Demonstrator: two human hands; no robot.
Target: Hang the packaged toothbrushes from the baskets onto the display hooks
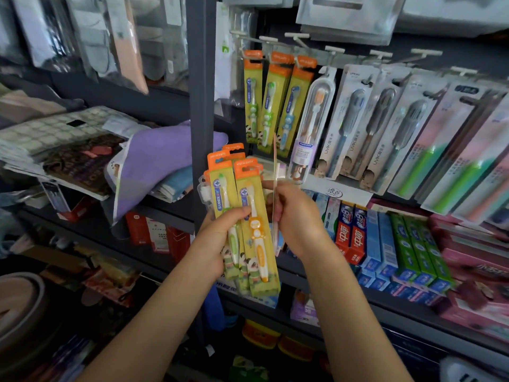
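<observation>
My left hand (217, 238) grips a fanned stack of yellow children's toothbrush packs with orange tops (242, 216), held upright in front of the shelf post. My right hand (297, 219) pinches one thin pack (275, 172) seen edge-on, just right of the stack. Above, three matching yellow packs (271, 103) hang on white display hooks (296, 35). A clear-cased toothbrush (311, 125) and grey adult toothbrush packs (358, 125) hang to their right. No basket is in view.
A dark vertical shelf post (202, 106) stands just left of the hooks. Toothpaste boxes (385, 244) line the shelf below the hanging packs. Folded purple cloth (154, 158) and packaged goods fill the left shelves. More green and pink toothbrush packs (451, 155) hang far right.
</observation>
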